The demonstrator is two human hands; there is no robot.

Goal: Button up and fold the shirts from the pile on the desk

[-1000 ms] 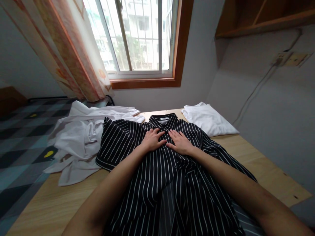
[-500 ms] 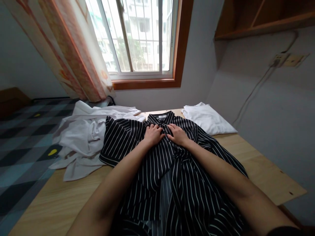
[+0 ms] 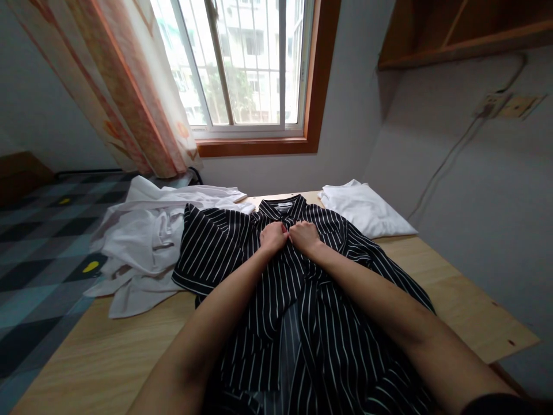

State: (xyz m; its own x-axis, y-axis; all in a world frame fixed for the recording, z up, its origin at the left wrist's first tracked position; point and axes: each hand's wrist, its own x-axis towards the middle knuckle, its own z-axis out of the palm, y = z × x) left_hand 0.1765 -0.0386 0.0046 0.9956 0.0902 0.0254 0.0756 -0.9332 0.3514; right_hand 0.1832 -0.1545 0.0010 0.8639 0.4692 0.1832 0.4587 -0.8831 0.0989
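Note:
A black shirt with white stripes lies spread on a wooden table, collar toward the window. My left hand and my right hand meet just below the collar, at the front opening of the shirt. Both have their fingers curled in and pinch the striped cloth, knuckles almost touching. My forearms stretch over the shirt's body toward them.
A crumpled white garment lies left of the striped shirt, hanging off the table edge. A folded white shirt sits at the far right. Beyond are a window, a curtain, a wall shelf and a checked floor.
My hands lay flat and spread on the shirt's chest a second ago. They have slid up toward the collar, drawn together and closed on the cloth.

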